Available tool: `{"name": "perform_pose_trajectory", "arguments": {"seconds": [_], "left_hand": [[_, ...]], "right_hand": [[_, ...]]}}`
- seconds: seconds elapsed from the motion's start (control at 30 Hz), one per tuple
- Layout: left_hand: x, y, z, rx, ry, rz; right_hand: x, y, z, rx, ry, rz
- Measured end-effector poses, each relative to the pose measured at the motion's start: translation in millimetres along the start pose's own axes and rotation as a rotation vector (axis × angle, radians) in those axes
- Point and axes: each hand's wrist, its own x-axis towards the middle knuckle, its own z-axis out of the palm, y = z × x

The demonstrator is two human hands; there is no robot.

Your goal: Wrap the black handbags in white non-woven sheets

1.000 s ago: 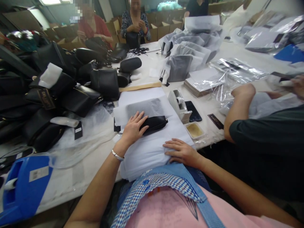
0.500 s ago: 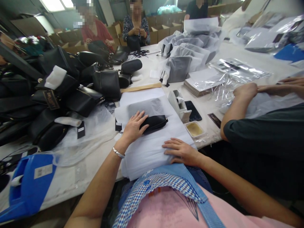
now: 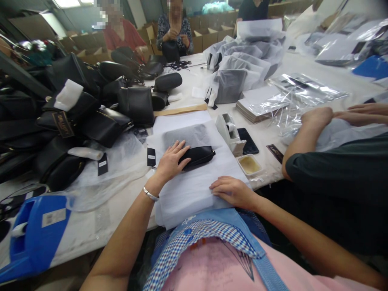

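The right hand (image 3: 234,191) has curled its fingers on the white paper (image 3: 189,198); I cannot tell whether its grip pinches any. The left hand (image 3: 171,162), spread wide, still steadies the half-covered black bag (image 3: 200,155) atop it.

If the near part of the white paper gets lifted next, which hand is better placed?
Probably the right hand: it rests on the near part of the white paper, while the left hand lies on the partly covered black bag.
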Motion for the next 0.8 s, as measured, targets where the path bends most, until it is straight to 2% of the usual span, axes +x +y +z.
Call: {"name": "perform_pose_trajectory", "arguments": {"seconds": [0.2, 0.37, 0.5, 0.63, 0.73, 0.8], "left_hand": [[7.0, 0.6, -17.1, -0.077, -0.061, -0.03], [18.4, 0.5, -39.6, -0.141, -0.194, -0.094], [29.4, -3.2, -60.7, -0.265, -0.311, -0.135], [40.8, -10.6, -82.5, -0.397, -0.411, -0.166], [48.8, -13.0, -93.7, -0.424, -0.442, -0.145], [53.4, -11.8, -94.7, -0.373, -0.425, -0.105]], "right_hand": [[38.9, -16.8, -24.5, 0.025, 0.08, 0.17], [82.4, -19.3, -47.0, -0.066, 0.132, 0.231], [118.5, -11.4, -60.8, -0.186, 0.159, 0.291], [150.6, 3.8, -72.4, -0.289, 0.13, 0.381], [170.6, 17.1, -79.1, -0.316, 0.088, 0.422], [181.2, 24.4, -81.5, -0.315, 0.066, 0.426]]}}
